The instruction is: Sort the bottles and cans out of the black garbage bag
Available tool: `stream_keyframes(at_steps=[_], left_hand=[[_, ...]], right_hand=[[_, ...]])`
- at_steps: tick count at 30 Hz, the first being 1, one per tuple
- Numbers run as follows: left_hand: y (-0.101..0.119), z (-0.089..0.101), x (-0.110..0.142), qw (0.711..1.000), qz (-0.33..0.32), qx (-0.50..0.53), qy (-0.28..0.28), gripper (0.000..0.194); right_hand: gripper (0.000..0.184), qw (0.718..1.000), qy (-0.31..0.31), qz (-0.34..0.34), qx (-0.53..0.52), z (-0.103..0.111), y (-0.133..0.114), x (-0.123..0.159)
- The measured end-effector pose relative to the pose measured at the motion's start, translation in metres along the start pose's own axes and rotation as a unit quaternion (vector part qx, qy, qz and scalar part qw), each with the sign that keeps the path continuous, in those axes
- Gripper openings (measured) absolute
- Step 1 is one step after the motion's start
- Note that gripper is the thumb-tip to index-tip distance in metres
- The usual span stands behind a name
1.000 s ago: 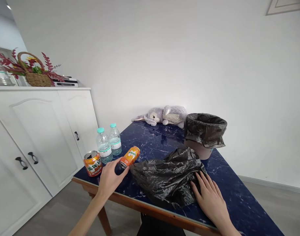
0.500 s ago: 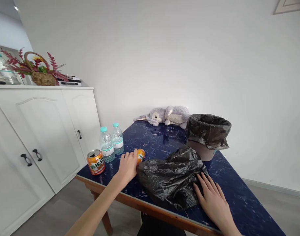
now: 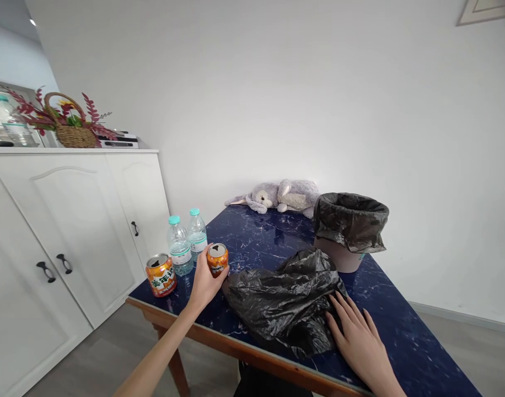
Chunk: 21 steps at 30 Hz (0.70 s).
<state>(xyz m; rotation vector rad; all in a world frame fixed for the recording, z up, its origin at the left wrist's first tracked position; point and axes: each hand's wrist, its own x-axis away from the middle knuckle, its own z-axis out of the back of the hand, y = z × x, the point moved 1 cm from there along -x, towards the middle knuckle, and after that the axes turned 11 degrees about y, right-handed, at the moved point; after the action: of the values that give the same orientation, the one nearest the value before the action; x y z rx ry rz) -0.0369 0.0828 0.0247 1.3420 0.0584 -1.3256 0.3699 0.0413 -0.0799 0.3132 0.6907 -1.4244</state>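
Table (image 3: 256, 237) middle: open strip behind the bag (image 3: 279, 303), from the small can (image 3: 218, 263) across to the bin (image 3: 344, 256).
Left edge: crowded by two bottles (image 3: 180, 255) and the large can (image 3: 161, 281).
Far edge: plush rabbit (image 3: 296, 197) along it.
Near edge: slim strip before the bag.
Right edge: room beside the right hand (image 3: 358, 336).

A grey plush rabbit (image 3: 283, 196) lies on its side along the far edge of the desk (image 3: 252, 240), which has a veined dark-blue top. Near the right edge stands a bin (image 3: 339, 255) with a black liner (image 3: 352, 229) folded over its rim. Two clear bottles (image 3: 180, 255) with teal caps stand side by side by the left edge. A larger orange can (image 3: 161, 278) stands upright at the near left corner. Beyond that edge, a white cabinet (image 3: 66, 220) carries a wicker basket (image 3: 76, 137) of red-leaved stems along its top.
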Motion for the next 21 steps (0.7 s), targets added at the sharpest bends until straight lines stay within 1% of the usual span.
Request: stream_keyframes(at_steps=[3, 5, 6, 8, 10, 11, 12, 13, 15, 16, 17, 21], left_hand=[[-0.01, 0.002, -0.003, 1.0, 0.016, -0.022, 0.004, 0.08], [-0.007, 0.005, -0.002, 0.999, 0.02, -0.028, 0.003, 0.084], [-0.002, 0.007, 0.0, 0.999, 0.007, -0.035, 0.009, 0.086], [0.011, 0.013, 0.008, 0.996, -0.047, -0.064, 0.048, 0.085], [0.025, 0.02, 0.02, 0.984, -0.11, -0.104, 0.092, 0.07], [0.031, 0.022, 0.027, 0.98, -0.138, -0.117, 0.086, 0.06], [0.035, 0.023, 0.033, 0.978, -0.162, -0.121, 0.054, 0.052], [0.038, 0.023, 0.039, 0.977, -0.18, -0.116, 0.003, 0.048], [0.037, 0.021, 0.048, 0.97, -0.197, -0.094, -0.111, 0.053], [0.034, 0.019, 0.051, 0.967, -0.193, -0.086, -0.144, 0.059], [0.031, 0.017, 0.053, 0.967, -0.183, -0.082, -0.156, 0.063], [0.013, 0.011, 0.05, 0.977, -0.144, -0.102, -0.116, 0.069]], right_hand=[[0.067, 1.0, -0.006, -0.001, -0.003, -0.001, 0.001, 0.0], [0.067, 1.0, -0.011, 0.001, -0.003, -0.001, 0.002, 0.0], [0.067, 1.0, -0.012, 0.001, -0.003, -0.001, 0.002, 0.0], [0.067, 1.0, -0.009, 0.003, 0.0, -0.001, 0.002, 0.001], [0.067, 1.0, -0.004, 0.004, 0.003, -0.001, 0.002, 0.001], [0.068, 1.0, -0.002, 0.004, 0.004, -0.001, 0.002, 0.001], [0.068, 1.0, -0.002, 0.003, 0.004, -0.001, 0.001, 0.001], [0.068, 1.0, -0.001, 0.003, 0.004, 0.0, 0.001, 0.001], [0.068, 1.0, 0.0, 0.001, 0.003, 0.0, 0.001, 0.001], [0.068, 1.0, 0.0, 0.001, 0.003, 0.0, 0.001, 0.001], [0.068, 1.0, 0.0, 0.002, 0.003, 0.0, 0.001, 0.001], [0.067, 1.0, -0.001, 0.006, 0.006, -0.001, 0.003, 0.001]])
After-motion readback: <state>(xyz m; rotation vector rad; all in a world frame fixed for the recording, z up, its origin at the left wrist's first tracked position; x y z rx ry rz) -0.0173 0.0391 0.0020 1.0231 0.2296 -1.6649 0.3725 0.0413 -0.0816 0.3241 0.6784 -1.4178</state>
